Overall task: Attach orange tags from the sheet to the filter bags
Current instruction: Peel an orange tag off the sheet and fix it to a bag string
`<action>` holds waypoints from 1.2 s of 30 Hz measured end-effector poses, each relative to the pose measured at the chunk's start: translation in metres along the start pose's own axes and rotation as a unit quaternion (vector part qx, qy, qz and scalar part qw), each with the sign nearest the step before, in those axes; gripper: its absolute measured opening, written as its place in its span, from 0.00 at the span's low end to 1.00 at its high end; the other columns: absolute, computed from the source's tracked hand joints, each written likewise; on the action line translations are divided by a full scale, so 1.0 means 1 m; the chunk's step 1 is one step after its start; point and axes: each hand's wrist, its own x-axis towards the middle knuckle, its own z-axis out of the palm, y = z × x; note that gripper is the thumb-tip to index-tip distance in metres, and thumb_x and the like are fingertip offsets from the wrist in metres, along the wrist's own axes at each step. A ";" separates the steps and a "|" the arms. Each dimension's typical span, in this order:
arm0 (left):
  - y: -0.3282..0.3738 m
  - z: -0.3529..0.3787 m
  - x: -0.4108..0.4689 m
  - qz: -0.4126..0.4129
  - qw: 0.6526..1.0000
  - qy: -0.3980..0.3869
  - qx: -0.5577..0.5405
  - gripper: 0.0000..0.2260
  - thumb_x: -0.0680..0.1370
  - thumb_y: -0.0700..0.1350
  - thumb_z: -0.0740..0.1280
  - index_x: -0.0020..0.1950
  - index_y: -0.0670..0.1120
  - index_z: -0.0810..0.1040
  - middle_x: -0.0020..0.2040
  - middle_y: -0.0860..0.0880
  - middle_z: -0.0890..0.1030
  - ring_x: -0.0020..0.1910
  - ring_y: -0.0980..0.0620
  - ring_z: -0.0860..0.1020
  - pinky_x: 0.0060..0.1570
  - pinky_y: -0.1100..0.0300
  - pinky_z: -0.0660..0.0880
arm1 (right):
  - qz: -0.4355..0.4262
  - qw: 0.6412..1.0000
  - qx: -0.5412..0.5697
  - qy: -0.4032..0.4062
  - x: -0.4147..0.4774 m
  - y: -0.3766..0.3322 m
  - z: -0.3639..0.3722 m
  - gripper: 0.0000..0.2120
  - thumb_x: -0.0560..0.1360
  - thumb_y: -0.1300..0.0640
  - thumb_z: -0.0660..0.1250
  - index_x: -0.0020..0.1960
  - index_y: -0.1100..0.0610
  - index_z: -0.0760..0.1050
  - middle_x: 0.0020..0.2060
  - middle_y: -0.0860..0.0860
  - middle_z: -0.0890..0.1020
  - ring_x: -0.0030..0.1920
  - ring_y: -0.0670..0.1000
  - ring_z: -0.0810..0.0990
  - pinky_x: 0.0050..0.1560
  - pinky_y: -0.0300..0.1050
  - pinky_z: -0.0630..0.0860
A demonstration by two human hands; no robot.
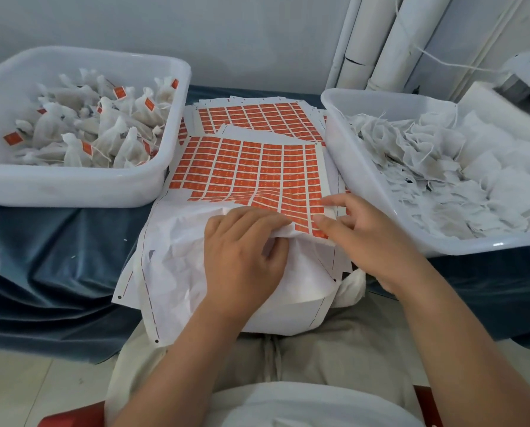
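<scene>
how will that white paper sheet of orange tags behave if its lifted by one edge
Probably floppy: the white paper sheet of orange tags ripples near the left hand. Likely light, and its peeled backing looks crumpled, so it may tear.

Person wears beige trousers (pixel 334 359) w/ drawstring (pixel 271 355), white top (pixel 303 405).

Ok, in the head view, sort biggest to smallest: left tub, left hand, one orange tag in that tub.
1. left tub
2. left hand, enlarged by nearness to the camera
3. orange tag
</scene>
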 end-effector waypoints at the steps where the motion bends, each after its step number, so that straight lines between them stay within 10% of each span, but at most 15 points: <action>1: 0.000 -0.001 0.000 0.004 1.000 -0.005 -0.004 0.07 0.76 0.46 0.76 0.53 0.49 0.87 0.54 0.53 0.87 0.55 0.51 0.83 0.55 0.48 0.76 | -0.007 0.999 0.037 -0.004 0.000 0.000 0.002 0.13 0.80 0.40 0.67 0.64 0.33 0.72 0.49 0.39 0.87 0.48 0.38 0.85 0.49 0.46 0.78; 5: -0.002 -0.005 0.001 0.016 0.999 -0.035 -0.023 0.13 0.77 0.54 0.74 0.57 0.49 0.87 0.58 0.53 0.86 0.58 0.51 0.82 0.59 0.51 0.75 | -0.029 0.980 0.197 0.002 -0.003 -0.007 0.005 0.13 0.83 0.51 0.66 0.65 0.38 0.77 0.50 0.45 0.88 0.43 0.41 0.86 0.33 0.31 0.74; 10: -0.002 -0.004 0.001 0.025 0.997 -0.061 -0.030 0.18 0.80 0.60 0.70 0.60 0.49 0.87 0.59 0.53 0.86 0.59 0.53 0.82 0.60 0.54 0.74 | -0.024 0.971 0.236 -0.011 -0.004 -0.008 0.000 0.11 0.84 0.53 0.66 0.61 0.38 0.80 0.54 0.46 0.88 0.54 0.48 0.88 0.51 0.50 0.82; 13: -0.002 0.000 0.001 0.035 0.998 -0.042 -0.011 0.16 0.81 0.59 0.70 0.58 0.49 0.88 0.57 0.52 0.87 0.57 0.52 0.83 0.58 0.54 0.74 | -0.023 0.973 0.228 -0.019 -0.006 -0.009 -0.002 0.10 0.84 0.53 0.66 0.61 0.40 0.80 0.54 0.46 0.88 0.51 0.46 0.88 0.39 0.37 0.80; 20: -0.006 -0.001 0.002 0.032 0.999 0.008 -0.014 0.09 0.79 0.52 0.74 0.51 0.47 0.89 0.49 0.51 0.88 0.49 0.51 0.85 0.53 0.56 0.74 | -0.097 0.990 -0.084 0.058 -0.010 -0.007 -0.004 0.06 0.79 0.39 0.68 0.54 0.36 0.81 0.40 0.47 0.84 0.37 0.44 0.80 0.34 0.44 0.77; 23: -0.005 0.000 0.002 0.016 1.000 0.009 -0.018 0.06 0.77 0.49 0.77 0.48 0.47 0.89 0.46 0.51 0.88 0.47 0.51 0.84 0.50 0.54 0.74 | -0.167 0.962 -0.191 0.106 -0.018 -0.014 0.002 0.15 0.74 0.30 0.67 0.52 0.39 0.81 0.32 0.36 0.79 0.38 0.37 0.78 0.33 0.31 0.67; 36: -0.006 0.004 0.000 0.058 0.998 0.005 -0.001 0.08 0.79 0.50 0.75 0.43 0.47 0.88 0.45 0.52 0.88 0.47 0.51 0.83 0.53 0.59 0.67 | -0.161 0.976 -0.144 0.024 -0.015 -0.012 0.007 0.08 0.78 0.46 0.72 0.42 0.45 0.85 0.37 0.42 0.85 0.38 0.45 0.84 0.40 0.50 0.82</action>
